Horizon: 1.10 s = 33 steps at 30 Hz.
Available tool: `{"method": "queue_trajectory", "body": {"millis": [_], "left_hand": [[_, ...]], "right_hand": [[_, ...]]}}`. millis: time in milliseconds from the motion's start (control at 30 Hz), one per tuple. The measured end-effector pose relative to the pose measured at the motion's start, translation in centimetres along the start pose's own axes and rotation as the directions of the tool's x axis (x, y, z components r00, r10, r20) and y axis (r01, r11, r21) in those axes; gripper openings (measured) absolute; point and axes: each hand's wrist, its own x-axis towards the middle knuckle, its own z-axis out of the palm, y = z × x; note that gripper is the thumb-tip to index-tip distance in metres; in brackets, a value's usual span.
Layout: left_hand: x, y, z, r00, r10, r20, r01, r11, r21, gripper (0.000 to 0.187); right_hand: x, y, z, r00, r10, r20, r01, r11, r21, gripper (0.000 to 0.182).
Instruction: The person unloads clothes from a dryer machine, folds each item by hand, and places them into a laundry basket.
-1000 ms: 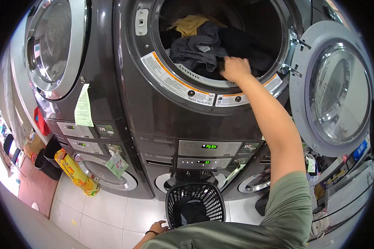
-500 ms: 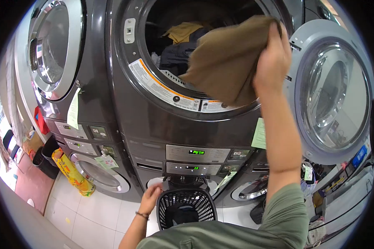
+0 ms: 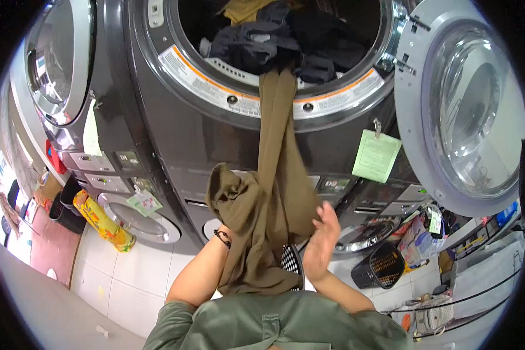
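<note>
Stacked dark grey laundry machines (image 3: pixel 175 134) fill the head view, standing on a pale tiled floor (image 3: pixel 128 280). The upper drum opening (image 3: pixel 280 35) is shown uncovered, its round door (image 3: pixel 466 105) swung out to the right edge of the cabinet. Dark clothes (image 3: pixel 274 44) are heaped inside the drum. An olive-brown garment (image 3: pixel 274 192) is draped from the lower lip of the opening, down over the front panel, to a bunched mass just above the person's chest. The left hand (image 3: pixel 230 201) is largely buried in the bunched cloth at its left side; only the wrist with a dark bracelet (image 3: pixel 221 236) is seen, so the closure of its fingers cannot be told. The right hand (image 3: pixel 322 242) is held against the garment's right edge with the fingers extended and spread, nothing being clasped. A black mesh basket (image 3: pixel 291 265) is partly seen beneath the cloth, between the forearms. A green paper tag (image 3: pixel 376 154) hangs below the drum's right side. A yellow bag (image 3: pixel 102 221) leans at the lower left machine.
</note>
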Motion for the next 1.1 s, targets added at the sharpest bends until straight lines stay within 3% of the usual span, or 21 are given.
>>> {"method": "queue_trajectory", "body": {"millis": [67, 100, 167, 233, 267, 300, 367, 400, 467, 533, 600, 633, 700, 767, 800, 833, 867, 967, 1000, 1033, 1100], "left_hand": [[-1.3, -0.7, -0.2, 0.999, -0.015, 0.044, 0.006, 0.98, 0.2, 0.043], [-2.0, -0.9, -0.1, 0.997, -0.018, 0.078, -0.009, 0.944, 0.328, 0.042], [-3.4, -1.9, 0.0, 0.995, -0.092, 0.049, 0.033, 0.72, 0.694, 0.044], [-5.5, -3.2, 1.4, 0.972, -0.129, -0.197, 0.172, 0.959, 0.224, 0.041], [-6.6, -2.8, 1.8, 0.92, -0.207, -0.333, 0.256, 0.96, 0.11, 0.039], [-7.2, -2.2, 2.1, 0.843, -0.287, -0.455, 0.317, 0.949, -0.012, 0.037], [-10.1, -4.4, -4.2, 0.829, -0.292, -0.477, 0.11, 0.922, -0.371, 0.025], [-11.1, -3.1, -4.6, 0.856, -0.243, -0.457, 0.051, 0.919, -0.392, 0.024], [-12.4, -0.6, -3.4, 0.85, -0.125, -0.511, -0.067, 0.938, -0.341, 0.023], [-12.6, 0.9, -2.2, 0.775, 0.029, -0.631, -0.176, 0.969, -0.171, 0.022], [-13.2, 1.6, -2.9, 0.967, 0.011, -0.256, -0.161, 0.804, -0.573, 0.032], [-13.3, 2.3, -3.1, 0.993, 0.02, -0.118, -0.093, 0.75, -0.655, 0.035], [-14.2, 3.2, -2.7, 1.0, 0.014, 0.018, 0.004, 0.69, -0.724, 0.041], [-16.7, 3.9, -1.9, 0.99, -0.116, -0.075, 0.034, 0.729, -0.684, 0.035], [-17.8, 2.6, -1.3, 0.981, -0.083, -0.176, 0.024, 0.949, -0.315, 0.035], [-18.9, 1.3, -0.8, 0.961, -0.048, -0.274, 0.081, 0.991, 0.109, 0.035], [-19.3, 1.6, 0.1, 1.0, 0.008, 0.027, 0.006, 0.869, -0.495, 0.035], [-22.0, 0.0, 1.6, 0.835, -0.344, -0.43, 0.079, 0.847, -0.525, 0.032], [-23.0, -1.9, 0.6, 0.882, -0.285, -0.374, 0.095, 0.887, -0.453, 0.028], [-23.7, -5.4, -2.5, 0.922, -0.228, -0.312, 0.101, 0.921, -0.375, 0.024], [-23.5, -5.4, -2.7, 0.8, -0.455, -0.391, 0.33, 0.878, -0.347, 0.031]], "right_hand": [[-0.2, 2.1, 1.6, 0.921, 0.366, 0.133, -0.387, 0.814, 0.433, 0.096], [0.2, 3.0, 1.7, 0.875, 0.398, 0.275, -0.482, 0.772, 0.415, 0.1], [1.7, 2.9, 3.2, 0.914, 0.226, 0.338, -0.328, 0.901, 0.284, 0.082], [1.4, 4.7, 4.8, 0.873, 0.295, 0.389, -0.407, 0.879, 0.247, 0.049], [0.8, 4.7, 5.0, 0.908, 0.267, 0.322, -0.259, 0.963, -0.07, 0.023], [-0.5, 5.6, 5.2, 0.852, 0.404, 0.332, -0.402, 0.912, -0.079, 0.02], [-4.7, 8.3, 5.4, 0.68, 0.643, 0.353, -0.654, 0.749, -0.105, 0.017], [-6.0, 8.2, 5.3, 0.628, 0.664, 0.407, -0.626, 0.741, -0.243, 0.016], [-10.4, 8.9, 4.7, 0.58, 0.646, 0.497, -0.549, 0.76, -0.348, 0.017], [-9.8, 7.8, 5.1, 0.71, 0.406, 0.575, -0.216, 0.904, -0.37, 0.017], [-5.2, 4.7, 5.8, 0.784, 0.102, 0.612, 0.17, 0.914, -0.369, 0.027], [-2.0, 3.1, 6.7, 0.787, -0.089, 0.61, 0.368, 0.862, -0.349, 0.033], [3.4, 2.2, 8.2, 0.716, -0.15, 0.682, 0.599, 0.633, -0.49, 0.042], [6.4, 5.1, 9.0, 0.613, -0.28, 0.739, 0.771, 0.416, -0.481, 0.031], [6.4, 7.9, 9.0, 0.529, -0.09, 0.844, 0.768, 0.473, -0.431, 0.021], [5.8, 10.2, 9.1, 0.406, 0.102, 0.908, 0.753, 0.526, -0.396, 0.013], [4.7, 10.8, 9.1, 0.425, 0.087, 0.901, 0.686, 0.618, -0.383, 0.007], [-2.3, 11.0, 8.7, 0.336, 0.157, 0.929, 0.52, 0.791, -0.322, 0.01], [-5.9, 13.0, 8.2, 0.256, 0.089, 0.962, 0.418, 0.888, -0.193, 0.022], [-8.9, 13.0, 8.4, 0.096, 0.314, 0.945, 0.464, 0.826, -0.322, 0.04], [-13.1, 13.6, 8.7, -0.141, 0.353, 0.925, -0.063, 0.929, -0.364, 0.048]]}}
